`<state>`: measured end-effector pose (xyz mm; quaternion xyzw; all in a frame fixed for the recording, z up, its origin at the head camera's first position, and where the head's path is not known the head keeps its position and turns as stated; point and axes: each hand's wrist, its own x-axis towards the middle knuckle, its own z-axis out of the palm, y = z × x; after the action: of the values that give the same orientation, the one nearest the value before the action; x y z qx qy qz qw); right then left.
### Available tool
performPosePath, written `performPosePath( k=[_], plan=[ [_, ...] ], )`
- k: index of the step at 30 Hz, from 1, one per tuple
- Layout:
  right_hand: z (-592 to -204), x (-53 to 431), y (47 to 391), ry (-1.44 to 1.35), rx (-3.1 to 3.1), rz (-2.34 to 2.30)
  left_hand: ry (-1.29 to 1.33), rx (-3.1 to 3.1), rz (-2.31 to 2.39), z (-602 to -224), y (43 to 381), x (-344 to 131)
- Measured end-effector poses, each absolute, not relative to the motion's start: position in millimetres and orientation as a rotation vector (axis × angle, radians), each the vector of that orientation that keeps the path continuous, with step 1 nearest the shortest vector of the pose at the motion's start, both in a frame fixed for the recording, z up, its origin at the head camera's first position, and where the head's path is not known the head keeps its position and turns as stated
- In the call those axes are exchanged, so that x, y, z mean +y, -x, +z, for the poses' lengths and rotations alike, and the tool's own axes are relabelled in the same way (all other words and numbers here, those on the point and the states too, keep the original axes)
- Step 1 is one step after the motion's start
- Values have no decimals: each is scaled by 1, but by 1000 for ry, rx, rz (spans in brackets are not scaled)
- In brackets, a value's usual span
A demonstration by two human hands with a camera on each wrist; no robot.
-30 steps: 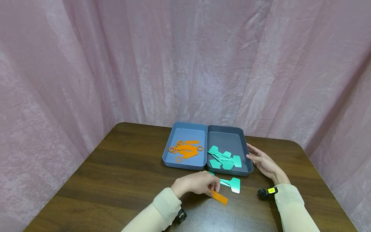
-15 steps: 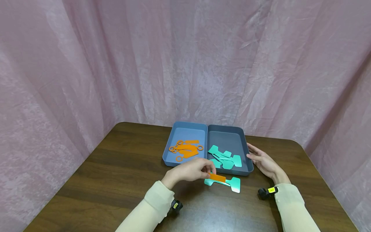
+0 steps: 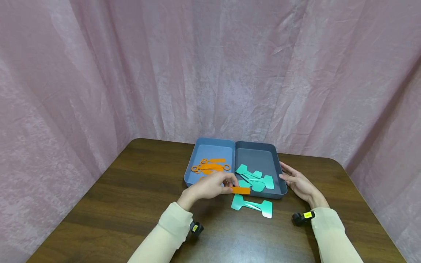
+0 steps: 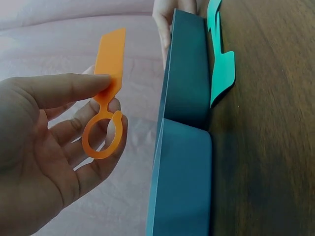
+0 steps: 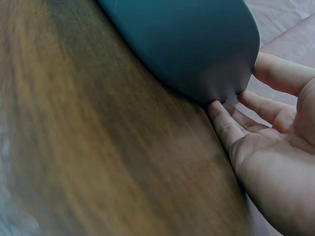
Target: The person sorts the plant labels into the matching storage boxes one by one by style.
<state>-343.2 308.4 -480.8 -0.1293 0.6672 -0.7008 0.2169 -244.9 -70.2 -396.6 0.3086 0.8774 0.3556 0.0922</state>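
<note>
My left hand [image 3: 212,185] pinches a flat orange plant tag [image 3: 241,190] with a ring end, raised in front of the trays. In the left wrist view, thumb and fingers hold this tag [image 4: 110,59] near its neck, ring downward. A pale blue tray [image 3: 215,148] on the left holds several orange tags [image 3: 213,167]. The dark grey tray [image 3: 254,155] beside it contains several green T-shaped plant labels [image 3: 268,181]. My right hand [image 3: 302,186] touches the dark tray's right wall with extended fingers, which the right wrist view [image 5: 280,142] shows at a corner.
Green T-shaped labels [image 3: 267,209] lie on the brown wooden table [image 3: 148,182] before the dark tray, partly overlapping. Both trays stand side by side near the table's far edge. A pink curtain [image 3: 210,73] hangs behind.
My left hand has lifted the orange tag off the table and carried it up and left towards the blue tray, uncovering the green labels. My right hand stays at the dark tray.
</note>
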Motion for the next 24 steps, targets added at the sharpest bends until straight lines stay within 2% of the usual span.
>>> performPosePath(
  k=[13,24],
  plan=[
    [-481,309,344,365,1858,-1930,-935,2603,1173,-401,252,-79],
    [-482,308,345,381,1849,-1938,-849,2636,1305,-403,261,-91]
  ],
)
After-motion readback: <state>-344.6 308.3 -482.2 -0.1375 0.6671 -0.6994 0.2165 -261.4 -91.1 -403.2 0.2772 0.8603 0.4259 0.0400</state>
